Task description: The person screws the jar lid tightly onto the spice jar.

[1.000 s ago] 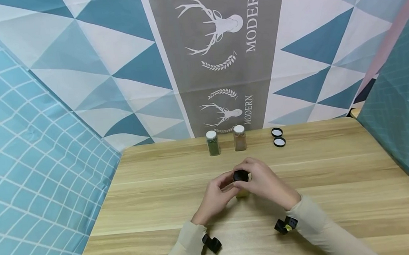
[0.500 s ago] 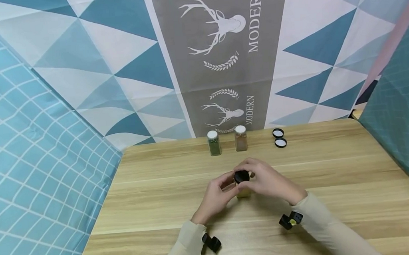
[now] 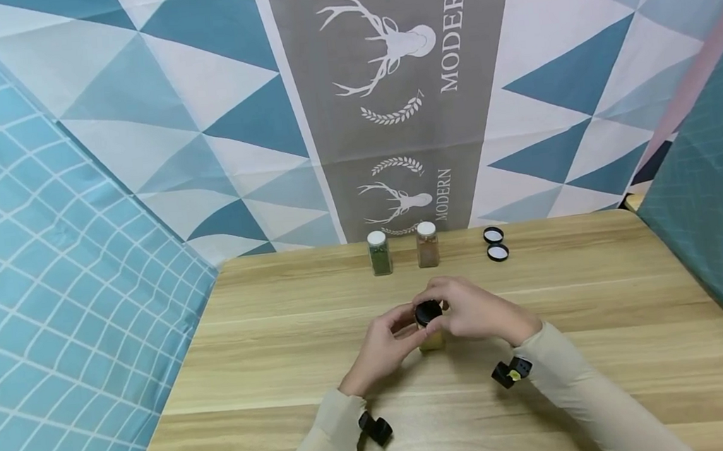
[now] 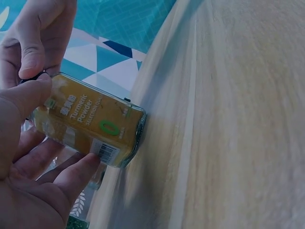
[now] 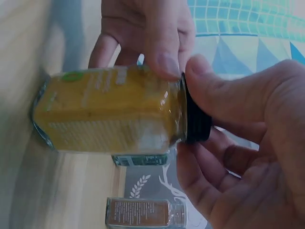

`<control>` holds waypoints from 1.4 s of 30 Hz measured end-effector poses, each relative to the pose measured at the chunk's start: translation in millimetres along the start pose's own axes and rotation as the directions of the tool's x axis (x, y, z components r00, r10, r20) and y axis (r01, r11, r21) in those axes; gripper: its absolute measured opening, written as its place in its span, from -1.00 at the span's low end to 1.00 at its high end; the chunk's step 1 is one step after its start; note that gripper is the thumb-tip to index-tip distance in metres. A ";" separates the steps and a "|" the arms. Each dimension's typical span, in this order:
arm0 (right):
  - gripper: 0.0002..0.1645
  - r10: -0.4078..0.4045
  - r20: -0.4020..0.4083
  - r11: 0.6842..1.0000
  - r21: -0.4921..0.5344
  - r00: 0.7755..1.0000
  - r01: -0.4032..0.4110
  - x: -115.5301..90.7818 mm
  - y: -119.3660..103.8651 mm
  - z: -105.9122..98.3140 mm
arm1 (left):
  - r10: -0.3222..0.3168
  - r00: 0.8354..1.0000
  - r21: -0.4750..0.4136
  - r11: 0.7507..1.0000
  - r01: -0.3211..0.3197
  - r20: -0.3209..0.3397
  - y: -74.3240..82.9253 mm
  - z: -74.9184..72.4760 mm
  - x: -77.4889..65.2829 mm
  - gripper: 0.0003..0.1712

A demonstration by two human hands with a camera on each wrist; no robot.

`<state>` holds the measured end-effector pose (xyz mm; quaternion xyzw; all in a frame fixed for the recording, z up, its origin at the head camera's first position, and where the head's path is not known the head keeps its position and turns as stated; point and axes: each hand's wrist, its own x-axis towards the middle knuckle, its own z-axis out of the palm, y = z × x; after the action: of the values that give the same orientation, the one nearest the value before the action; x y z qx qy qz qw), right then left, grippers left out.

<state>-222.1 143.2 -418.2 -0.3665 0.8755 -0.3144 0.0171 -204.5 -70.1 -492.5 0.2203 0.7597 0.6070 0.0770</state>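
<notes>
A square glass jar of turmeric powder (image 4: pixel 90 119), yellow with a green mark and a barcode on its label, stands upright, its base at the tabletop. My left hand (image 3: pixel 380 348) holds it near the top, thumb on one side and fingers on the other. On its mouth sits a black screw cap (image 5: pixel 198 119). My right hand (image 3: pixel 473 312) pinches this cap between thumb and fingers. From above, the hands cover much of the jar's sides.
Behind the hands stand a white-topped jar of green herbs (image 3: pixel 379 254) and a white-topped jar of brown spice (image 3: pixel 428 248). To their right lie two black caps (image 3: pixel 498 252) with white insides facing up. Patterned cloth (image 3: pixel 405 130) hangs behind the wooden table (image 3: pixel 270 360).
My right wrist has swung slightly right and then up a little, while its fingers shifted around the cap. The left hand keeps its hold and the jar stays in place.
</notes>
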 end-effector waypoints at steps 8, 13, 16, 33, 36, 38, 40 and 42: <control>-0.58 0.097 -0.068 0.995 0.029 0.993 -0.095 -3.3 -4.6 8.5 | 0.004 1.000 -0.003 1.000 -0.004 -0.023 1.9 2.0 0.1 -0.48; -0.62 0.127 -0.146 0.991 0.061 0.981 -0.119 -6.7 -7.1 14.4 | 0.020 1.000 0.008 1.000 -0.020 -0.023 3.4 2.4 1.3 -0.46; -0.60 0.131 -0.193 0.991 0.060 0.972 -0.121 -8.0 -8.1 18.9 | 0.022 0.999 0.003 1.000 -0.022 -0.030 3.7 2.4 2.2 -0.48; -0.42 0.173 -0.216 0.980 0.137 0.961 -0.145 -17.8 -5.3 26.6 | 0.029 0.998 -0.014 0.999 -0.029 -0.048 -0.7 2.5 2.5 -0.50; -0.37 0.184 -0.206 0.974 0.171 0.961 -0.149 -22.3 0.4 28.5 | 0.031 0.999 0.005 1.000 -0.031 -0.043 -0.8 1.9 2.4 -0.50; -0.32 0.201 -0.192 0.961 0.230 0.961 -0.155 -25.7 5.7 30.3 | 0.031 0.999 0.008 0.999 -0.031 -0.037 -1.2 1.7 2.1 -0.49; -0.28 0.219 -0.166 0.937 0.311 0.962 -0.159 -29.5 11.5 32.4 | 0.033 0.999 0.010 0.999 -0.033 -0.034 -2.2 1.8 2.0 -0.49; -0.26 0.230 -0.136 0.906 0.391 0.964 -0.161 -32.8 16.8 33.9 | 0.029 0.999 0.007 1.000 -0.029 -0.035 -2.9 1.7 1.6 -0.48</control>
<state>-199.9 155.3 -461.4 -0.2369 0.8292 -0.5046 0.0398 -206.0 -68.4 -495.4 0.2209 0.7595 0.6095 0.0542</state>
